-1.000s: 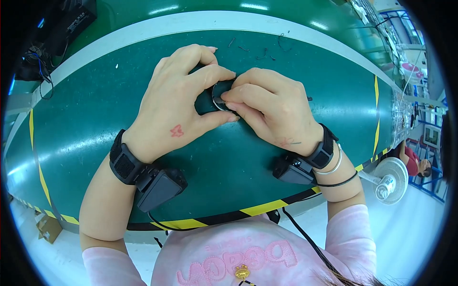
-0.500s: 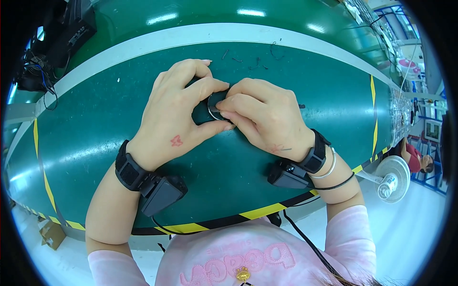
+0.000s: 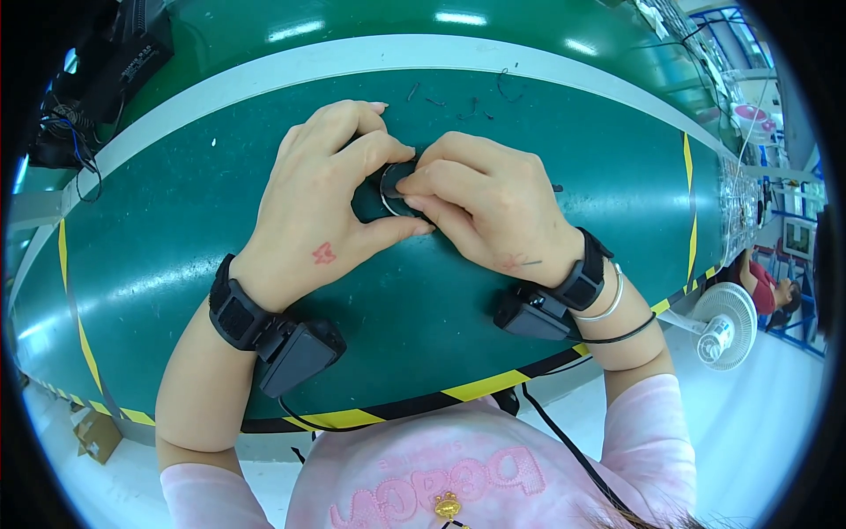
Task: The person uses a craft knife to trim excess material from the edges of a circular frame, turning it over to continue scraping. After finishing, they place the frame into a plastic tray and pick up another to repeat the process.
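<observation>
A round black piece with a thin silvery rim (image 3: 396, 174) sits on the green tabletop between my two hands, partly covered by fingers. My left hand (image 3: 317, 194) is curled about it, with the thumb at its near edge and the forefinger at its far edge. From the right, my right hand (image 3: 498, 198) reaches over the piece with thumb and forefinger pinched together on its face. Whatever lies between those fingertips is too small and too covered to name.
Several short black scraps (image 3: 473, 110) lie past my hands on the green table (image 3: 414, 317). Yellow-and-black tape (image 3: 485, 388) marks its near edge. Black equipment with cables (image 3: 132, 62) stands far left. At right are a white fan (image 3: 723, 326) and another person (image 3: 762, 286).
Both hands keep nearly the same grip around the round piece. The whole view has shifted slightly, and the right fingers have moved only a little.
</observation>
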A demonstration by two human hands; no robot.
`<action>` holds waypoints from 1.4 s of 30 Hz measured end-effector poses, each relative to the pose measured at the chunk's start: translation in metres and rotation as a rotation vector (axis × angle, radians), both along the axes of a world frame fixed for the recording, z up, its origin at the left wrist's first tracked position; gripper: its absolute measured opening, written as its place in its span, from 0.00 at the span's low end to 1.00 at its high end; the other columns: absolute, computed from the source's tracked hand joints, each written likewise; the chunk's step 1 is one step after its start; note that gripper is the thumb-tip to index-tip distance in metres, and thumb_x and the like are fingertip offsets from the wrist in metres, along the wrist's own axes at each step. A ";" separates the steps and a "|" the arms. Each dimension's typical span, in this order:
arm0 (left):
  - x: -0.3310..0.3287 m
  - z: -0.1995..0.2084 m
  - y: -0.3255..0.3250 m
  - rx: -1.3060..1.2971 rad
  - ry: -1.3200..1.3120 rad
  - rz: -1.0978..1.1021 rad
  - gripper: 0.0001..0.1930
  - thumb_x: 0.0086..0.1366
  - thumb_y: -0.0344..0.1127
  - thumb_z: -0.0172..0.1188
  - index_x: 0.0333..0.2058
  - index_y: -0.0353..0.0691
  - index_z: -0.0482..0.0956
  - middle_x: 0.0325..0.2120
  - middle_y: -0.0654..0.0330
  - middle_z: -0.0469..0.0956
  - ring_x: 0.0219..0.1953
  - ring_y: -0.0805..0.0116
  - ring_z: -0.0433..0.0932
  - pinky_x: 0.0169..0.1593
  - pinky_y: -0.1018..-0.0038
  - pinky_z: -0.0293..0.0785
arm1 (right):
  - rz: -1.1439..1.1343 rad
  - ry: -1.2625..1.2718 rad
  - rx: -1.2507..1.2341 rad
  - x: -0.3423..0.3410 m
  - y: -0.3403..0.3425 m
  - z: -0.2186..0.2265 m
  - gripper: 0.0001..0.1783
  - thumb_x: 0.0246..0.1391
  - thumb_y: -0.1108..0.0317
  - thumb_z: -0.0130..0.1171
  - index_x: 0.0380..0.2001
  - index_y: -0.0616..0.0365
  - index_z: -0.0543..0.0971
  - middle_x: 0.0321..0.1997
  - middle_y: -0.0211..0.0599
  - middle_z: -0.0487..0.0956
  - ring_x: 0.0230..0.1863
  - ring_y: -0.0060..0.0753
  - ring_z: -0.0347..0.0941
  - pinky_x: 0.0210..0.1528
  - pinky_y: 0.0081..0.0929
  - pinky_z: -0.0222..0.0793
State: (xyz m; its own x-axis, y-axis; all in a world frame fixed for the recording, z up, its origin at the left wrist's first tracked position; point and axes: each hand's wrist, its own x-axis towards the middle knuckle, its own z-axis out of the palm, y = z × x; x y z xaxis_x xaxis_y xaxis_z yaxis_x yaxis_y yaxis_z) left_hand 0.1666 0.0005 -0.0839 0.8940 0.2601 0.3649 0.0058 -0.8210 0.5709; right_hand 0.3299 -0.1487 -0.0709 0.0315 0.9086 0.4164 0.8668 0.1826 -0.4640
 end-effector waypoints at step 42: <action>0.001 0.001 0.002 0.011 -0.043 0.005 0.28 0.45 0.34 0.84 0.44 0.38 0.81 0.45 0.56 0.76 0.61 0.49 0.77 0.62 0.60 0.75 | 0.003 0.016 0.005 -0.005 -0.001 0.001 0.09 0.51 0.77 0.71 0.37 0.54 0.86 0.36 0.34 0.82 0.30 0.36 0.80 0.30 0.30 0.77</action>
State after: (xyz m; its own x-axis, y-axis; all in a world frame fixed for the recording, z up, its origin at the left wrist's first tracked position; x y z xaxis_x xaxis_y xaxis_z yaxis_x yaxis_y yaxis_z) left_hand 0.1675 0.0023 -0.0826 0.8761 0.2607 0.4055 -0.0139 -0.8271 0.5619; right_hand 0.3250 -0.1500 -0.0699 0.0355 0.9065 0.4206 0.8587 0.1877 -0.4770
